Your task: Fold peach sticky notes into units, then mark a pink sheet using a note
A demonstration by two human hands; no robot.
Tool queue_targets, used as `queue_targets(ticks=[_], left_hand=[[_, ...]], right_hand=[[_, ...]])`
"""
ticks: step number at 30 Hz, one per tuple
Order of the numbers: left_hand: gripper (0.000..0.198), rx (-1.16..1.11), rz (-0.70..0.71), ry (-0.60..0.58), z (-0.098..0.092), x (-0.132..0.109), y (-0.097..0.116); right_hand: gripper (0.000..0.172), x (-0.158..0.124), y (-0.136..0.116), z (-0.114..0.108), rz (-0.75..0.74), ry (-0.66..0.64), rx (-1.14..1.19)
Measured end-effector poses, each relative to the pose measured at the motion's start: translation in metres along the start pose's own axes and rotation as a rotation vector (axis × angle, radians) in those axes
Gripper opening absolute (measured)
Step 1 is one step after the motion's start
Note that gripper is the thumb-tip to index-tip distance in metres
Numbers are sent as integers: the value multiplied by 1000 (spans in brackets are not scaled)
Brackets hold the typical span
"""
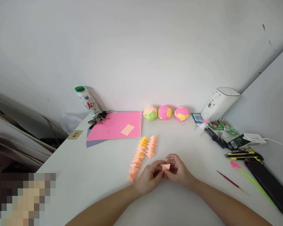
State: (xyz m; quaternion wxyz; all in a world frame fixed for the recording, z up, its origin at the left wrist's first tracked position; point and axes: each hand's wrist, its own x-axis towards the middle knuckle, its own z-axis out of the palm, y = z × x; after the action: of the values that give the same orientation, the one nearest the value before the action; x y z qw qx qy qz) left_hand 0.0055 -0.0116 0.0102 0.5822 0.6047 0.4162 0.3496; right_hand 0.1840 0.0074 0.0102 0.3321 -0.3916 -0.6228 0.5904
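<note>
Pinched closed: fingertips of left hand (147, 179) and right hand (181, 172) on orange piece (166, 167), well in from far edge of table (89, 180). Oversqueezing may crush folds. Left hand drifting toward table's left edge could scatter long row (134, 170) just beside it.

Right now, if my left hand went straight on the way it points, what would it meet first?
Most likely your right hand, just beyond the small orange paper piece that it and your left hand hold; depth between the fingers is hard to judge here.
</note>
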Motion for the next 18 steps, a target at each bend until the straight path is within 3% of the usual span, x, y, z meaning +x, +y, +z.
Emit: queue_targets(ticks=[6,10,18], left_hand=[[34,-95,-33,-43,1,1,2],[35,-218,-86,-11,-3,0,0],[37,-307,-113,-17,-8,4,-2]], right_hand=[[29,-1,2,-4,7,-24,-63],[27,-1,3,-8,-20,-19,-11],[16,10,6,-9,-418,-34,-233]])
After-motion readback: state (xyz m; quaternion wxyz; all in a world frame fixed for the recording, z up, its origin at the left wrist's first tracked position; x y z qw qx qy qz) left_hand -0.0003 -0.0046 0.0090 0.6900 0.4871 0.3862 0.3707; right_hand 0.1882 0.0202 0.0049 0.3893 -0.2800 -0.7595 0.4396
